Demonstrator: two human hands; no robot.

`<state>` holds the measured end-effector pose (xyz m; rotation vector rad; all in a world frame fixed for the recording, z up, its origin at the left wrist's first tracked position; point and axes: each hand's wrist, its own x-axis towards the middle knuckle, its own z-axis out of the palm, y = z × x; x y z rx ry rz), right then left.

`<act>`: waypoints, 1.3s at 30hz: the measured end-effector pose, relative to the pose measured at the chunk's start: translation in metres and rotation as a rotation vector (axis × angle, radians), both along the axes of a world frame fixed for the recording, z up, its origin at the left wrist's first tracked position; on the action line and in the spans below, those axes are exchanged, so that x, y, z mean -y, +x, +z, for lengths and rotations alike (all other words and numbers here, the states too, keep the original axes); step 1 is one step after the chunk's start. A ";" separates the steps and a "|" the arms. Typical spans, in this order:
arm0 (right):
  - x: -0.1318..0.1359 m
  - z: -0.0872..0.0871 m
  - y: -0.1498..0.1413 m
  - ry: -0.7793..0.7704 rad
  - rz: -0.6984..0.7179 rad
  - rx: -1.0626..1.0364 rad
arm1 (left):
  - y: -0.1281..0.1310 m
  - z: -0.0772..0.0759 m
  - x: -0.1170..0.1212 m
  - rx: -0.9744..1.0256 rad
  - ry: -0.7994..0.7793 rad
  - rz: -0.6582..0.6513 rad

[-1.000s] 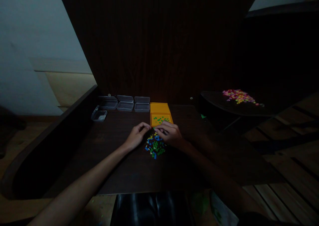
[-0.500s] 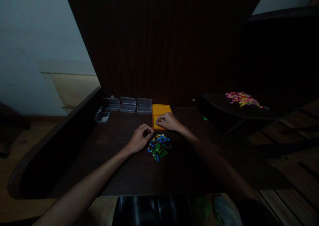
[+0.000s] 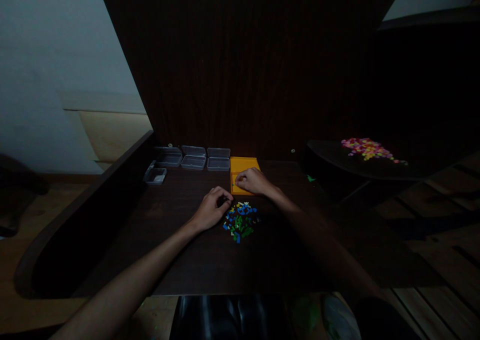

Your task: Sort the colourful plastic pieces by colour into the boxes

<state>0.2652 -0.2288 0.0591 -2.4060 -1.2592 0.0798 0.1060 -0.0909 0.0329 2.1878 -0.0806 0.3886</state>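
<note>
Pieces (image 3: 242,222) in blue, green, yellow and white are lying in a loose pile on the dark desk (image 3: 187,275), just in front of the open yellow box (image 3: 243,165). Right hand (image 3: 255,181) is reaching over the box, fingers pinching narrow, can't tell if they're gripping anything. Left hand (image 3: 210,211) is curling beside the pile, can't tell if it's holding something. Clear cases (image 3: 218,164) are sitting left of the box.
</note>
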 end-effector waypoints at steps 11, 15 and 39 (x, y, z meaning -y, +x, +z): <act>0.051 -0.005 -0.038 0.098 0.322 -0.214 | -0.004 0.001 0.004 -0.008 0.061 -0.152; 0.061 -0.013 -0.054 0.131 0.359 -0.188 | -0.006 0.003 0.003 -0.003 0.103 -0.197; 0.058 -0.011 -0.066 -0.002 0.346 -0.093 | -0.011 0.007 0.007 -0.038 0.250 -0.245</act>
